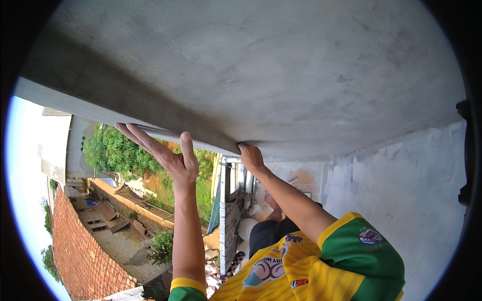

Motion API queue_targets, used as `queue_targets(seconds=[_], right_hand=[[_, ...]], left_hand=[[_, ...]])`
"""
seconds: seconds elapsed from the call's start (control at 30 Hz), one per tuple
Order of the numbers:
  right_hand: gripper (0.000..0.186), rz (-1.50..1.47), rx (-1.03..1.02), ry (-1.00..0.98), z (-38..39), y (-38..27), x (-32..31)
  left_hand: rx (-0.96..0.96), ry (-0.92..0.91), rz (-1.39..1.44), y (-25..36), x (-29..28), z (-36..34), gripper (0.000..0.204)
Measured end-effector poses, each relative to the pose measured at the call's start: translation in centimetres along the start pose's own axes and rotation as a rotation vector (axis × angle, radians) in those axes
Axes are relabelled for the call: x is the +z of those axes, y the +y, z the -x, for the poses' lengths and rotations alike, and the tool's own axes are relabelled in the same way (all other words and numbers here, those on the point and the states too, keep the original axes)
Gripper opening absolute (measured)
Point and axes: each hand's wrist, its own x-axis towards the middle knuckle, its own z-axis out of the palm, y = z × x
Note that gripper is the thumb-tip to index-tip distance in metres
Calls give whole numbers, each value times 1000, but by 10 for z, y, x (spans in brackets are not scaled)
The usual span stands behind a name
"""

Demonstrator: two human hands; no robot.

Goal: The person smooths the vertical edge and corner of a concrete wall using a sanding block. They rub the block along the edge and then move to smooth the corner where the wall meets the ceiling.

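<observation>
My left hand (178,160) is raised with its fingers stretched out along the lower edge of a grey plastered concrete beam (100,93), thumb pointing up beside it. My right hand (253,159) is farther along the same edge, its fingers bent up against it; whatever is under the fingertips is hidden. The smooth, mottled grey underside (281,65) of the slab spreads above both hands. My yellow and green shirt (311,266) and a bare foot (271,203) show below.
A grey plastered wall (386,210) stands on the right. At the left is an open drop to a tiled roof (85,241), a paved yard (115,241) and greenery (110,150). Pale upright posts (223,215) and rubble (211,261) lie near the open edge.
</observation>
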Motion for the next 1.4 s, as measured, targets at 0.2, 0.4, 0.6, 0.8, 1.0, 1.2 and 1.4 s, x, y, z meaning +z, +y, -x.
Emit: queue_targets(seconds=[0.2, 0.4, 0.6, 0.8, 1.0, 1.2, 1.4], right_hand=[[15, 55, -23, -51, 1, -6, -7], [16, 37, 152, -96, 4, 2, -6], [16, -44, 25, 15, 1, 12, 2], [16, 75, 41, -6, 2, 8, 10], [17, 98, 90, -106, 0, 3, 10], [15, 0, 103, 50, -1, -5, 5], [13, -242, 56, 319, 1, -17, 1]], left_hand=[[38, 157, 21, -12, 44, 0, 82], [78, 229, -20, -19, 55, 1, 80], [122, 270, -26, -17, 57, -2, 76], [73, 253, -15, -19, 56, 2, 81], [102, 259, 13, -17, 57, 2, 77], [107, 258, 8, -14, 56, -1, 76], [98, 279, -9, -15, 56, 0, 78]])
